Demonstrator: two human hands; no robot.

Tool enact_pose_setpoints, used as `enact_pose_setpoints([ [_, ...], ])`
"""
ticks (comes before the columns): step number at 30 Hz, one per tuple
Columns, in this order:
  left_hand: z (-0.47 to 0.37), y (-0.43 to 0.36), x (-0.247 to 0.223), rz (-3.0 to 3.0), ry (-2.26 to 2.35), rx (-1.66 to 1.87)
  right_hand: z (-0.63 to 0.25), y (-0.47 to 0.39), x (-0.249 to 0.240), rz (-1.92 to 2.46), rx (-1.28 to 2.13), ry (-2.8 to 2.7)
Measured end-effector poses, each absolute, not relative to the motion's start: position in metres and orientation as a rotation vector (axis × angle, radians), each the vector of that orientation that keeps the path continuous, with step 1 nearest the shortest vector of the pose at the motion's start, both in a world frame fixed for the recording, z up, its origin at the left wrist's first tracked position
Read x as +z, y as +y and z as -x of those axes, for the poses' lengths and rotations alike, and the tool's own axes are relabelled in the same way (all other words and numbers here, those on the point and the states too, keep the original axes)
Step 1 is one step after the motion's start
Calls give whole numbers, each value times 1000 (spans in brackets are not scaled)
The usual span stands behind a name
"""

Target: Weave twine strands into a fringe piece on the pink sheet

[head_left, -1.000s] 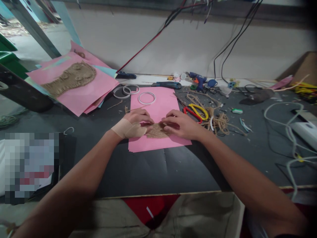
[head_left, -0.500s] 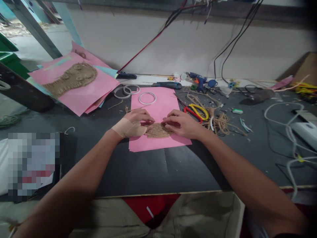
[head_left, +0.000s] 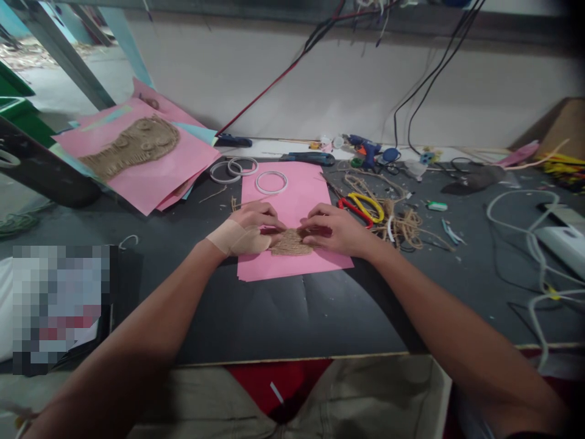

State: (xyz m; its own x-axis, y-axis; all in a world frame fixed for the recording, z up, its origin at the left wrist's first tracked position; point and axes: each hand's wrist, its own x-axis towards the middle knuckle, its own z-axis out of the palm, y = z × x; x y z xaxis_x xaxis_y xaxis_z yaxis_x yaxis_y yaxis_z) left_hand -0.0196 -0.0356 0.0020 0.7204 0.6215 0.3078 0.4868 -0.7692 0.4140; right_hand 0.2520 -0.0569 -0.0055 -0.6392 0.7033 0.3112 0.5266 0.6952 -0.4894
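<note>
A small patch of brown twine, laid in close rows, lies on pink paper in front of me. My left hand, with a beige wrap around its wrist and palm, pinches the patch's upper left edge. At the upper right edge, the curled fingers of my right hand press the twine between thumb and fingertips. Both sets of fingertips partly hide the patch's sides. Scissors with red and yellow handles lie beyond my right hand, beside a tangle of loose twine.
Thin white rings lie at the paper's top left. A utility knife and a blue glue gun are at the back. Pink sheets bearing a larger twine piece stand at left. White cables loop at right.
Both hands stay nearly in place at the twine patch's upper edge. The left fingers shift very slightly; nothing else has visibly moved.
</note>
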Motion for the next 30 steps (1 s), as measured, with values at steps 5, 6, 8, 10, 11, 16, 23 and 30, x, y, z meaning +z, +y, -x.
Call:
enact_pose_setpoints([
  [5,20,-35,2,-2622,847,650,-252,-57,-6,942,496,-2406],
  [6,20,-35,2,-2622,845,646,-252,-57,-6,942,496,-2406],
  [8,20,-36,2,-2623,847,641,-252,-57,-7,944,493,-2407],
  [10,20,-36,1,-2619,858,651,-252,-57,-6,946,489,-2407],
  [11,20,-37,1,-2614,868,662,-252,-57,-6,946,483,-2408],
  [16,23,-36,-1,-2562,933,686,-256,-55,-7,963,429,-2413],
  [23,27,-34,2,-2575,1011,689,-258,-54,-7,933,426,-2406],
  [30,30,-28,-5,-2524,1013,774,-257,-54,-5,1055,485,-2301],
])
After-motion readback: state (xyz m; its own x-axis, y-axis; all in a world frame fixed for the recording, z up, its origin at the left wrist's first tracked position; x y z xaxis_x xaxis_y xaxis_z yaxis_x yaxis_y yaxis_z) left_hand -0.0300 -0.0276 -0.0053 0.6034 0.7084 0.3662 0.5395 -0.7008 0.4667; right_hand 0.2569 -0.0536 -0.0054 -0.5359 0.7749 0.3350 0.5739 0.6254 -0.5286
